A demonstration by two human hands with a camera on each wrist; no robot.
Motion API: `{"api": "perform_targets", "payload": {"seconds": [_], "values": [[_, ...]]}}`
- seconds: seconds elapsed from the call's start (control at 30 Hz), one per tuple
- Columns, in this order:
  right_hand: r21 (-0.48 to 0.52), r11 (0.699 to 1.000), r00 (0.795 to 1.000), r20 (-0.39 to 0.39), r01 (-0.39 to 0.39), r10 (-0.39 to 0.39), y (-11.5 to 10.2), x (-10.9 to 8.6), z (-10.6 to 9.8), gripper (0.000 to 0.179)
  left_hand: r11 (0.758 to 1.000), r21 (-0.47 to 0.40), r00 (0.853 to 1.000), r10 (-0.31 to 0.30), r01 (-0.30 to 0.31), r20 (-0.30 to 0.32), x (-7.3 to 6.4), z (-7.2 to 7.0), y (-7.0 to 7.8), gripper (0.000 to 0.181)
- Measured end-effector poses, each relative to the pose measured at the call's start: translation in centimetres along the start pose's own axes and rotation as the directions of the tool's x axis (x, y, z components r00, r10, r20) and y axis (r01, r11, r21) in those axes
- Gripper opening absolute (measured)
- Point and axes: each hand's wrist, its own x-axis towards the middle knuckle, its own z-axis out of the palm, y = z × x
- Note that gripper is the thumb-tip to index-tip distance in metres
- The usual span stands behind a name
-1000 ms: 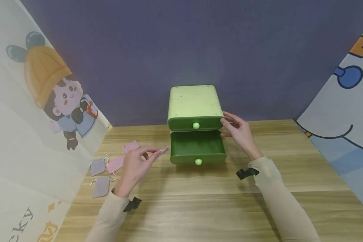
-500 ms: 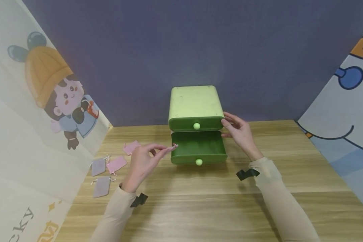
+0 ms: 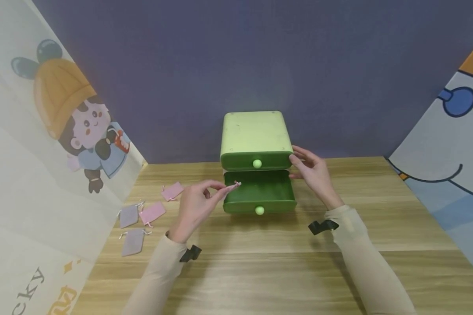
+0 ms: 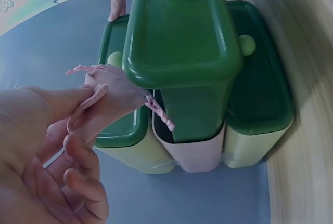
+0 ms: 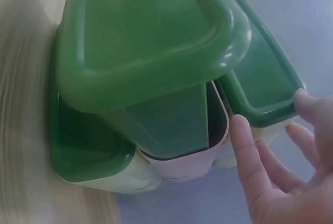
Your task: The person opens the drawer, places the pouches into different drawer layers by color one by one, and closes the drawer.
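Observation:
My left hand [image 3: 197, 203] pinches a small pink drawstring pouch [image 3: 231, 188] between thumb and fingers, over the left side of the pulled-out green drawer [image 3: 240, 207]. In the left wrist view, the pouch [image 4: 117, 94] hangs flat with its twisted cord ends sticking out. That drawer is the middle one of a light green cabinet [image 3: 256, 131] with round knobs; no contents show inside it. My right hand [image 3: 313, 175] rests against the cabinet's right side, its thumb on the closed top drawer's corner [image 5: 263, 112]. From the head, the bottom drawer is hidden; the left wrist view shows it closed [image 4: 257, 89].
On the wooden table at left lie two pink pouches [image 3: 152, 212] and two grey pouches [image 3: 133, 242], all with drawstrings. A dark blue wall [image 3: 181, 87] stands right behind the cabinet. Printed side panels [image 3: 8, 175] flank the table.
My left hand has moved right with the pink pouch, from beside the pulled-out drawer to over its left side. My right hand stays at the cabinet's side.

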Motion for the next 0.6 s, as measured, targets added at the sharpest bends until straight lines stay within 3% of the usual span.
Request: {"api": "perform_targets", "payload": {"seconds": [0.2,0.5,0.6], "values": [[0.000,1.000,1.000,0.002,-0.002,0.002,0.0,-0.1,0.0,0.058,0.997,0.061,0.999,0.047,-0.048,0.004,1.0,-0.1,0.4,0.012],[-0.007,1.000,1.000,0.009,0.002,-0.002,-0.2,-0.3,0.0,0.058,0.995,0.090,0.992,0.025,-0.036,0.121,2.2,0.1,1.1,0.018],[-0.008,1.000,1.000,0.010,0.003,-0.002,-0.2,-0.3,0.0,0.058,0.995,0.076,0.989,0.050,-0.061,0.137,2.5,0.5,1.2,0.017]]}}
